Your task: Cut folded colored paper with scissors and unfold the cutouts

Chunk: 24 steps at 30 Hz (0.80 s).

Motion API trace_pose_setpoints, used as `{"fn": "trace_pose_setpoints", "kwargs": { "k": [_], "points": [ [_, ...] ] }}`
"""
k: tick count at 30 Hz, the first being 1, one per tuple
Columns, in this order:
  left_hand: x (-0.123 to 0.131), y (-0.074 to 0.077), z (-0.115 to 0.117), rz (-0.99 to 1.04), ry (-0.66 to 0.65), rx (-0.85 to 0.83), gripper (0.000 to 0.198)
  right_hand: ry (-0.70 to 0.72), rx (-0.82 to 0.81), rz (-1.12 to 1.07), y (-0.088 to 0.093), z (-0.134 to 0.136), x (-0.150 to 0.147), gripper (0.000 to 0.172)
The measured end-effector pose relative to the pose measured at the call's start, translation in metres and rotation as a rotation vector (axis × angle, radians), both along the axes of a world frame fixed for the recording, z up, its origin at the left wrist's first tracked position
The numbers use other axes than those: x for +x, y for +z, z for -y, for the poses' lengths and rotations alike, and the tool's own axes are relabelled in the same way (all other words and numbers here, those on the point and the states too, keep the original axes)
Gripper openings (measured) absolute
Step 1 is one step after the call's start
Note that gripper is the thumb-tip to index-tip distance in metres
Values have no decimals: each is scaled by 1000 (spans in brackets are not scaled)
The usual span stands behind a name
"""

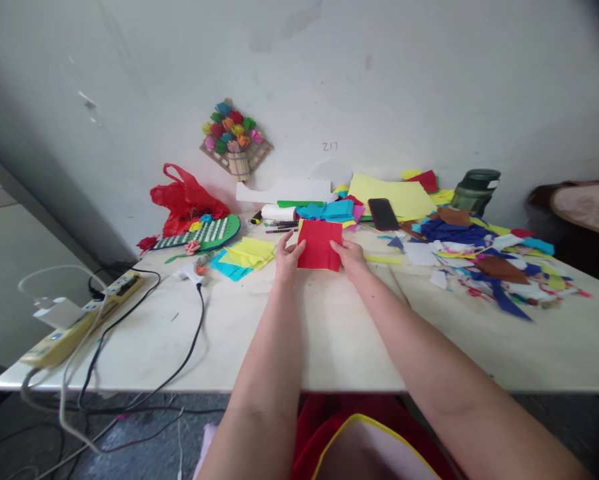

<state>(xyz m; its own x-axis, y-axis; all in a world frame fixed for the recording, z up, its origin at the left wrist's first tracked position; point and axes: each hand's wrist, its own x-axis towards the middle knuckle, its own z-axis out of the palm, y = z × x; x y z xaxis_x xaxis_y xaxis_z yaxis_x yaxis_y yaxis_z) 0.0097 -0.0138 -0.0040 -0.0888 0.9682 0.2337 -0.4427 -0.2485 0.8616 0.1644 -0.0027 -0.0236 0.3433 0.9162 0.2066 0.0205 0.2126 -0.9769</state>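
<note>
A square piece of red crepe paper [320, 245] is held over the middle of the table, with a thin yellow edge showing along its left side and bottom. My left hand [286, 261] grips its left edge, the thumb on top and the index finger raised a little. At the right edge, my right hand [352, 260] pinches the paper with its thumb on top; the fingers beneath are hidden. Yellow crepe paper [252, 251] and blue sheets [232, 267] lie to the left of my left hand. Behind the red paper is a folded blue stack [329, 211].
A glue gun [192, 273] trails its cord to a power strip [74, 327] at the left. At the right stand a heap of scraps [504, 263] and a green bottle [475, 190]. A phone [383, 215] rests on yellow sheets; a red bag [186, 200] sits back left.
</note>
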Motion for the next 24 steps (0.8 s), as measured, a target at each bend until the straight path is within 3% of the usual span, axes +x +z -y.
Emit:
{"fn": "trace_pose_setpoints", "kwargs": {
  "k": [9,17,24],
  "points": [
    [-1,0,-2,-1,-27,66,62,75,-10,-71,1,2,-1,31],
    [0,-7,-7,-28,10,-9,47,107,5,-43,1,2,-1,31],
    [1,-6,-2,-192,-102,-82,45,86,25,-61,-2,0,-2,30]
  ]
}}
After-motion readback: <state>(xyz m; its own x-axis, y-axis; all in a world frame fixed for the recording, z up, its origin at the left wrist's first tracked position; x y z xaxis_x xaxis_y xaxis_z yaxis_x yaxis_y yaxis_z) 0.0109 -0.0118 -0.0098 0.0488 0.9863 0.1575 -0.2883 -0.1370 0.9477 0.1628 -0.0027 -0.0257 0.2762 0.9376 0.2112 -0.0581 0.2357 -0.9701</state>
